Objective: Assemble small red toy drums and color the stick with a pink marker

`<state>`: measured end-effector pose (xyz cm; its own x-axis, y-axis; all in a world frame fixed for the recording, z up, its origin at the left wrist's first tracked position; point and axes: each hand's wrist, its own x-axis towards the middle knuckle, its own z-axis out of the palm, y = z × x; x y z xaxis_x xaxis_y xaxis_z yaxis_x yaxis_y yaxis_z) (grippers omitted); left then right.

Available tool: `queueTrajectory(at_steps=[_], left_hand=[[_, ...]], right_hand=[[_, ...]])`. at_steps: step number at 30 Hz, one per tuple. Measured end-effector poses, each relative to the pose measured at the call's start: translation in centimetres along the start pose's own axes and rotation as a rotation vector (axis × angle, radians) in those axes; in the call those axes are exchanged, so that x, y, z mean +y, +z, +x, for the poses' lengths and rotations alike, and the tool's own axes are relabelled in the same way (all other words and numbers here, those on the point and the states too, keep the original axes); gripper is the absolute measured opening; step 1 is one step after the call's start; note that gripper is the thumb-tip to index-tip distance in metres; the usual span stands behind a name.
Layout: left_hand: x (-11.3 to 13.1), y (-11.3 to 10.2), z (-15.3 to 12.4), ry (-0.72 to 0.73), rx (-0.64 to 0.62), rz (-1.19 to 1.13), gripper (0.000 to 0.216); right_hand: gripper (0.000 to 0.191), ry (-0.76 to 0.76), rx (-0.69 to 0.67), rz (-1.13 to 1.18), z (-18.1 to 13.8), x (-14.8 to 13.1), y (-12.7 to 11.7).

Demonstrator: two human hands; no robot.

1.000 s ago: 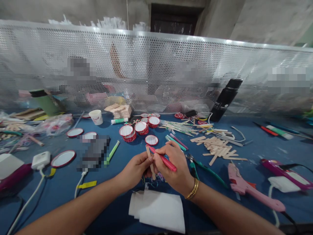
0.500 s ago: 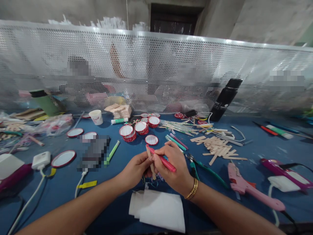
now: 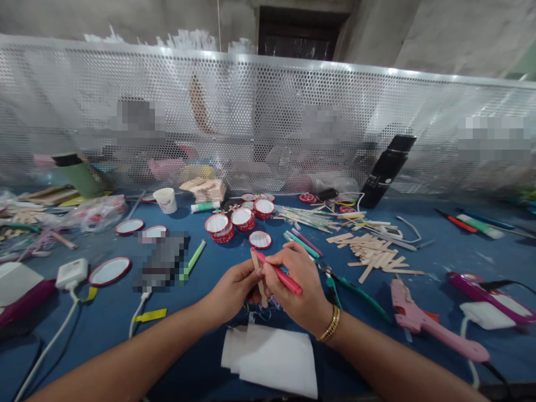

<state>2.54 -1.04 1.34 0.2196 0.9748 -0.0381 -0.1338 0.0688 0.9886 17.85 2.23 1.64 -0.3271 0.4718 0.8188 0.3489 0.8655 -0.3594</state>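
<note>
Bottle (image 3: 79,177), green with a black top, stands far off at ten o'clock, taking the wooden stick (image 3: 254,261) at the centre of a blue table (image 3: 196,357) as the middle of the dial. A red-rimmed lid (image 3: 109,272) lies at nine; nearer on that line are a blurred dark device (image 3: 163,262) and a green marker (image 3: 194,261). Red tins (image 3: 221,228) cluster between ten and eleven. The left hand (image 3: 234,287) pinches the stick, thumb and fingers clamped on it. White sheets (image 3: 276,360) lie at six. The right hand (image 3: 297,285), wearing a gold bracelet (image 3: 330,324), has its fingers closed round a pink marker (image 3: 285,279), tip at the stick's upper end; actual contact is unclear. Green-handled pliers (image 3: 360,295) lie just past three, loose sticks (image 3: 374,254) at three, a black bottle (image 3: 385,176) at two, and a pink glue gun (image 3: 435,328) between three and four.
</note>
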Motion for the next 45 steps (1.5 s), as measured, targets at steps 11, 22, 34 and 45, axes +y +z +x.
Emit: queueTrajectory(at_steps=[11,22,34,45], left_hand=[[-0.09,-0.16,0.04,0.022,0.003,0.029,0.046],[-0.24,-0.17,0.06,0.014,-0.007,0.021,0.048],[0.24,0.16,-0.25,-0.016,-0.017,0.02,0.048],[0.21,0.05,-0.2,-0.006,-0.009,0.044,0.049]], right_hand=[[0.006,0.016,-0.013,-0.015,-0.08,0.09,-0.03],[0.006,0.009,-0.001,-0.008,0.01,0.01,-0.09],[0.007,0.0,-0.001,-0.013,0.1,-0.15,-0.06],[0.01,0.011,-0.031,-0.027,0.21,-0.54,-0.2]])
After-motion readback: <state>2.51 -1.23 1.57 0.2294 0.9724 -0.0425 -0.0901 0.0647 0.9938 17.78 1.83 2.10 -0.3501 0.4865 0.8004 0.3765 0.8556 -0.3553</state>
